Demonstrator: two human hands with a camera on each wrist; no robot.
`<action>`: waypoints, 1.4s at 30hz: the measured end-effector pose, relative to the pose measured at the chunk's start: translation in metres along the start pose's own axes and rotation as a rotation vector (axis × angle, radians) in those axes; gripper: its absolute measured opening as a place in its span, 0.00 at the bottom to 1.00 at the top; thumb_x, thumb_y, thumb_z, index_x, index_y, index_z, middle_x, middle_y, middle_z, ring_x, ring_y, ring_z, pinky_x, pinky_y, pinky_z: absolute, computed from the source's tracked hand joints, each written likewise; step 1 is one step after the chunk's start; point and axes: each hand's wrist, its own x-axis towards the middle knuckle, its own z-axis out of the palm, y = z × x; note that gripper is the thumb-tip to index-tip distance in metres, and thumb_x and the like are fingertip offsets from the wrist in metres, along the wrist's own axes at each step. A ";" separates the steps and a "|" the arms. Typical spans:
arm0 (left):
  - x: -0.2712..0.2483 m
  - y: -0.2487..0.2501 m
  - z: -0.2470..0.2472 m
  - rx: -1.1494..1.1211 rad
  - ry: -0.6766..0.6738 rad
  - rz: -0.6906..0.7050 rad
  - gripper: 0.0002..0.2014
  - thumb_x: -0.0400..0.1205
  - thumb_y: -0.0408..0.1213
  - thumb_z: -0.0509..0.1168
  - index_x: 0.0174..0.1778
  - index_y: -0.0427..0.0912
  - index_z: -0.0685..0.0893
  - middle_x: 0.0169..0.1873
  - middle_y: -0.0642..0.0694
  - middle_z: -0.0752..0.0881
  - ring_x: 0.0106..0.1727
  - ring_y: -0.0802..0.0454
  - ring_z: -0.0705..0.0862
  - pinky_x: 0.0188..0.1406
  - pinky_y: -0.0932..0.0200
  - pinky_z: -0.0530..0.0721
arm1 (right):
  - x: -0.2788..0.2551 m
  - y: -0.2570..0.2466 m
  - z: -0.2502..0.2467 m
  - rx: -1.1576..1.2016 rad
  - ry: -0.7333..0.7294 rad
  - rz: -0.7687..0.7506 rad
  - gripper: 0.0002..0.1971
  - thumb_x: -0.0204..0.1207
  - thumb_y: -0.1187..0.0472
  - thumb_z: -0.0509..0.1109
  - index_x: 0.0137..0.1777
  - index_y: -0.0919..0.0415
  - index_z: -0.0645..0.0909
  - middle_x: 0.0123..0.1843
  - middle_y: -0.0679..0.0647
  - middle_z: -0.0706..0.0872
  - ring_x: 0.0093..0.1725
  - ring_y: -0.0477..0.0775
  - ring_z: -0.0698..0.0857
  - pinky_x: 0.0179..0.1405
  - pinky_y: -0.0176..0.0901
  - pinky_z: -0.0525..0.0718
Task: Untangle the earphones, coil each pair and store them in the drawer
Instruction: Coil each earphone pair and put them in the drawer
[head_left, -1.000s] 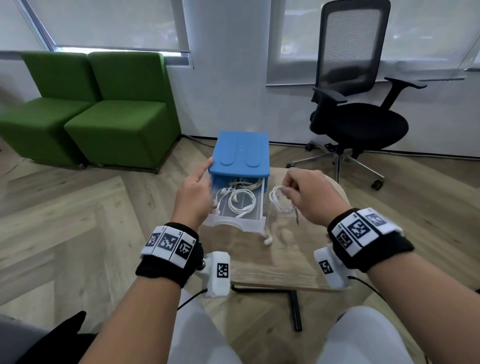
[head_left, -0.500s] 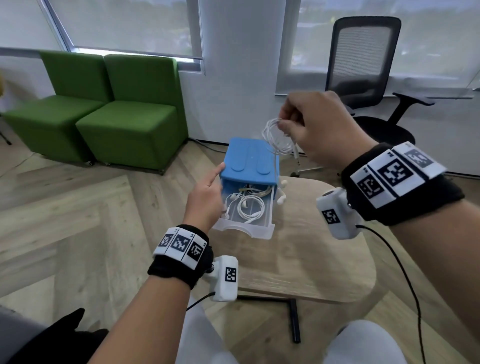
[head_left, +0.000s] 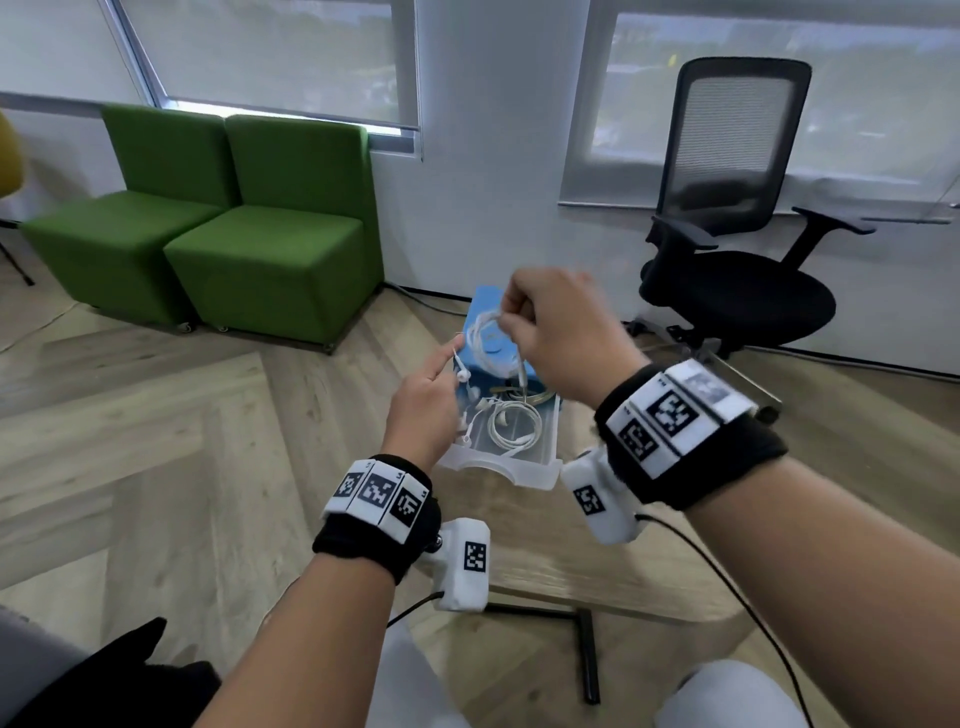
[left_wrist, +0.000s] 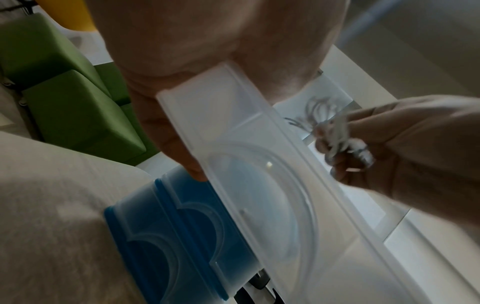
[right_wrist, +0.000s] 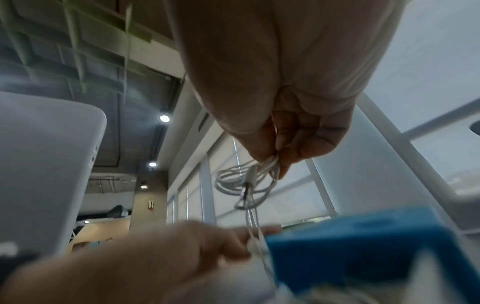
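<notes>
Since a second ago the right hand (head_left: 558, 338) has lifted its white coil of earphones (head_left: 488, 340) off the surface (head_left: 597, 551) and now holds it in the air above the open drawer (head_left: 501, 460), while the left hand (head_left: 423, 410) has left the side of the blue box (head_left: 485, 304) and come in toward the loose earbud ends hanging from the coil. Nearest, the left hand's index finger points up toward the dangling strands and earbuds (head_left: 462, 375); in the right wrist view its fingers (right_wrist: 233, 239) seem to touch or pinch them, but blur leaves it uncertain whether they grip. Just beyond, the clear drawer is pulled out of the blue box and already holds another coiled pair (head_left: 511, 426), lying flat on its floor. Above it the right hand's fingers (right_wrist: 270, 148) are curled and pinch the gathered loops at their top, with the plug and the two thin strands hanging down from the bundle. Further back stand a black office chair (head_left: 732, 249) and two green seats (head_left: 208, 228) along the wall. I judge the coil is nearly done: the hanging ends probably need tucking in before this pair goes down beside the one already stored.
</notes>
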 end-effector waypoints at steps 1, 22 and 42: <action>0.000 0.000 0.000 -0.006 0.004 -0.001 0.23 0.84 0.39 0.58 0.65 0.73 0.86 0.54 0.47 0.93 0.46 0.43 0.89 0.48 0.43 0.92 | -0.006 0.005 0.009 -0.005 -0.016 0.025 0.04 0.81 0.62 0.73 0.44 0.56 0.84 0.39 0.51 0.86 0.45 0.58 0.85 0.48 0.49 0.82; 0.000 -0.002 -0.001 -0.002 0.011 -0.006 0.28 0.86 0.31 0.53 0.70 0.69 0.84 0.25 0.53 0.76 0.23 0.55 0.72 0.26 0.56 0.77 | -0.040 0.019 0.039 -0.321 -0.113 0.030 0.11 0.84 0.55 0.65 0.39 0.51 0.77 0.41 0.50 0.85 0.39 0.57 0.76 0.46 0.50 0.77; -0.001 0.001 -0.006 0.123 0.018 0.014 0.25 0.83 0.39 0.55 0.68 0.73 0.84 0.27 0.55 0.82 0.29 0.51 0.74 0.34 0.51 0.76 | -0.076 0.077 0.024 -0.106 -0.185 -0.086 0.38 0.69 0.29 0.76 0.79 0.33 0.70 0.85 0.41 0.60 0.82 0.52 0.64 0.74 0.65 0.67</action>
